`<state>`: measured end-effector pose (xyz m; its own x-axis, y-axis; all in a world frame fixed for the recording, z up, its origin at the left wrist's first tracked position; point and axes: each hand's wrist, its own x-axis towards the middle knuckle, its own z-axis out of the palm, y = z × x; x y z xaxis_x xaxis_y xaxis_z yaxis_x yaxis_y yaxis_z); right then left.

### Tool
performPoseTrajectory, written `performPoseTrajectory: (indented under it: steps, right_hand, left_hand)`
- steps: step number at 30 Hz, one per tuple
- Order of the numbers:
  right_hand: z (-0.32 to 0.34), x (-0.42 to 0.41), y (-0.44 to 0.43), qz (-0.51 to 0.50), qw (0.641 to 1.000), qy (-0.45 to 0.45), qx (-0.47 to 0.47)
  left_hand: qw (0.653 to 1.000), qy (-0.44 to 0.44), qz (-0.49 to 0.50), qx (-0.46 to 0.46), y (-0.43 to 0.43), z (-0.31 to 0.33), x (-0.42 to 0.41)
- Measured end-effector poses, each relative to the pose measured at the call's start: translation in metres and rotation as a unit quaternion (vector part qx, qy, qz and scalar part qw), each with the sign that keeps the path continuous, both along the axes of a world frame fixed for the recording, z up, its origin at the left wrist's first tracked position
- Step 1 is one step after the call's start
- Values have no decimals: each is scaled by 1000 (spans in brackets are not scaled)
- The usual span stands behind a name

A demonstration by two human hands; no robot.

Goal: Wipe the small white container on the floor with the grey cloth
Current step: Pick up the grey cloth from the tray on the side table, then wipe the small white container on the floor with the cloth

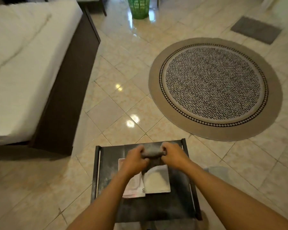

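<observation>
Both fists, left hand (135,159) and right hand (172,155), clenched on grey cloth (154,154) above dark stand (178,203); no white container identifiable, wiping not yet begun.

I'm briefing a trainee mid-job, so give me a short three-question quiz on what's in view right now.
1. True or false: both hands grip the grey cloth.
2. The round rug lies on which side of the view? A) left B) right
3. What colour is the basket at the top?

Key:
1. True: the left hand and right hand hold the rolled cloth over the dark table.
2. B
3. Green
</observation>
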<state>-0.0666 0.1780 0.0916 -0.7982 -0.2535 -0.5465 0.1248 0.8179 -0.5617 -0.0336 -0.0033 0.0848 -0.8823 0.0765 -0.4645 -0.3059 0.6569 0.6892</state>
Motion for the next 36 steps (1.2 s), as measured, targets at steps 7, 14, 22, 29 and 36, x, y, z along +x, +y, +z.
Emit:
performPoseTrajectory:
  steps: [7,14,22,29,36]
  right_hand:
    - [126,-42,48,-152,960,-10,-236]
    - [214,-67,100,-209,914,-4,-347]
    - [269,-68,187,-116,899,-35,-420]
    - [269,-71,217,-97,923,49,-370]
    - [257,-65,240,-135,944,30,-299]
  left_hand:
    - [966,18,179,186,25,127,-33]
    - [941,72,184,275,93,217,-58]
    - [913,133,255,290,166,271,-68]
    - [909,153,266,283,195,282,-58]
    - [960,60,87,261,199,258,-73]
